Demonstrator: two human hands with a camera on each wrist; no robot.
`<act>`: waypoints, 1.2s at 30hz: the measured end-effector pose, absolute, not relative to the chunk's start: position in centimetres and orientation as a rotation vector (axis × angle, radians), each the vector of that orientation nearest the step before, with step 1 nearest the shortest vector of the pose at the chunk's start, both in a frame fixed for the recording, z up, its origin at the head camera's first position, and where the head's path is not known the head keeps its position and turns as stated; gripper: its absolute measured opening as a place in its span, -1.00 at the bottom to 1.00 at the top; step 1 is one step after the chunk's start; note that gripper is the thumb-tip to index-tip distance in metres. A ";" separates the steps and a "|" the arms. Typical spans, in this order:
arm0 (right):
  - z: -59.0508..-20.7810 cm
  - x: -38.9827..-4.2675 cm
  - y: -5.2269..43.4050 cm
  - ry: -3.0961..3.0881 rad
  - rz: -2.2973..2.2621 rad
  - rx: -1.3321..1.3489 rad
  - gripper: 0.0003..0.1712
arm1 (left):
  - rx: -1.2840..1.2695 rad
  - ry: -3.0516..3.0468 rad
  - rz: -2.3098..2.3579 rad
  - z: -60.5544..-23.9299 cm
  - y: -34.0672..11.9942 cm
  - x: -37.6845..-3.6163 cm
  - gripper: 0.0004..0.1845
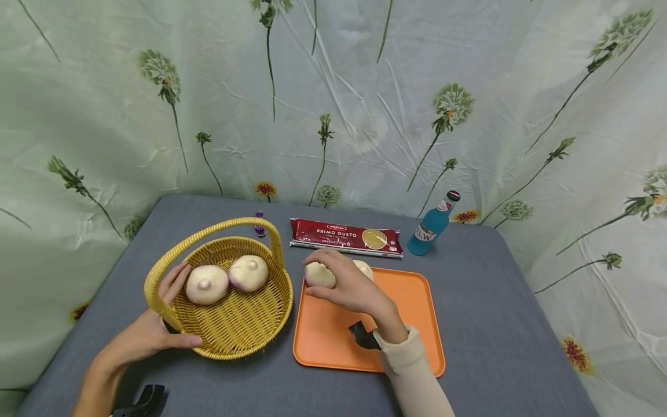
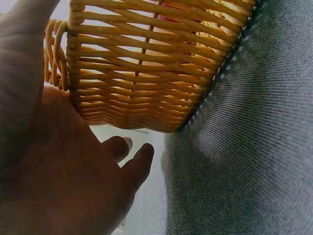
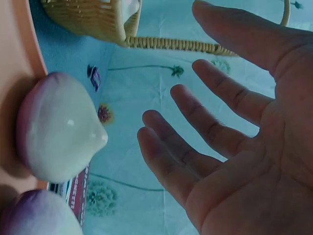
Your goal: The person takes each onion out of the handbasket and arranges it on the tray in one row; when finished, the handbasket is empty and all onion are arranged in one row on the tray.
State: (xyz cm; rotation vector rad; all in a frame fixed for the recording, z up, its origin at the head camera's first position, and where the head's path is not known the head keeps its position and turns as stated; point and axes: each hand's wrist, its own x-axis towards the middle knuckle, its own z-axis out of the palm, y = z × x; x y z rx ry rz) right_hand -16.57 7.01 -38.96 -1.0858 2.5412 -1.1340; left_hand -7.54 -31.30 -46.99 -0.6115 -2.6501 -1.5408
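A yellow wicker basket (image 1: 237, 330) with an arched handle stands on the left, holding two white-and-purple turnips (image 1: 206, 284). My left hand (image 1: 148, 333) holds its left side below the handle, with the thumb along the front rim; in the left wrist view, two fingers extend past the wicker wall (image 2: 142, 63). On the right, my right hand (image 1: 349, 282) hovers over the far left of an orange tray (image 1: 333, 341), fingers spread and nothing between them. In the right wrist view, a turnip (image 3: 61, 127) sits just beyond the fingertips, with another turnip (image 3: 41, 215) beside it.
Behind the tray lies a red spaghetti packet (image 1: 344, 237). To its right stands a blue bottle (image 1: 432, 226) with a dark cap. A small purple-wrapped item (image 1: 260, 225) lies behind the basket. A flower-patterned curtain (image 1: 365, 116) hangs along the back of the grey tabletop (image 1: 500, 324).
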 end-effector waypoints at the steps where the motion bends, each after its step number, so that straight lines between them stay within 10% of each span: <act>1: -38.9 -16.6 6.8 2.535 -1.121 -1.102 -0.49 | -0.614 -2.648 -1.544 -47.0 -31.3 -7.5 0.47; 36: -38.3 -17.1 -0.3 2.356 -0.818 -1.467 -0.48 | -0.613 -2.644 -1.537 -47.2 -31.3 -7.5 0.48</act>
